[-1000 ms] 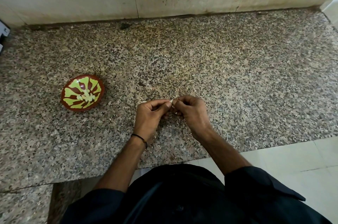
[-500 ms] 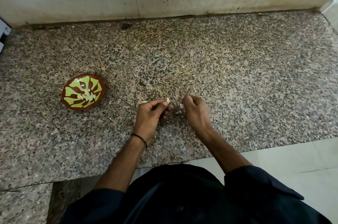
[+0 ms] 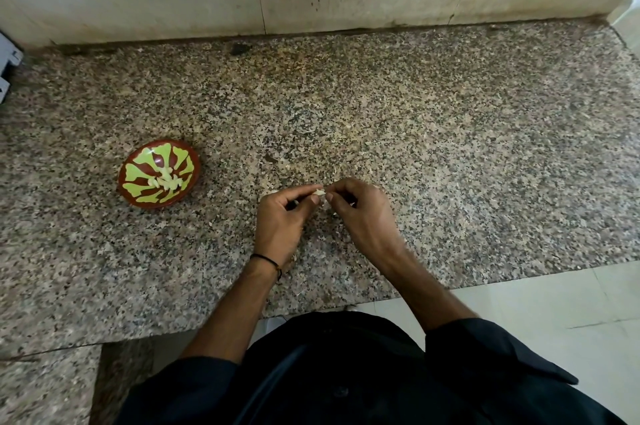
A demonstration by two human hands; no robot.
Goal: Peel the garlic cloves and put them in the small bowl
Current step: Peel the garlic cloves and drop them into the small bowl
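The person wears a loose black shirt [image 3: 346, 365] with one small dark button [image 3: 341, 391] showing on the front; the left sleeve [image 3: 194, 386] and right sleeve [image 3: 485, 352] end near the elbows, and a cuff corner juts out from the right one; both forearms are bare; a thin black thread band [image 3: 268, 260], with a small knot or bead on it, circles the wrist behind the left hand [image 3: 280, 220].

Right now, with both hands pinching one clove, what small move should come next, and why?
Probably pull the right hand slightly away to strip skin off the garlic clove while the left hand pinches it. Both hands meet on it above the counter, well apart from the small bowl on the left, which holds peeled cloves; dropping seems premature.
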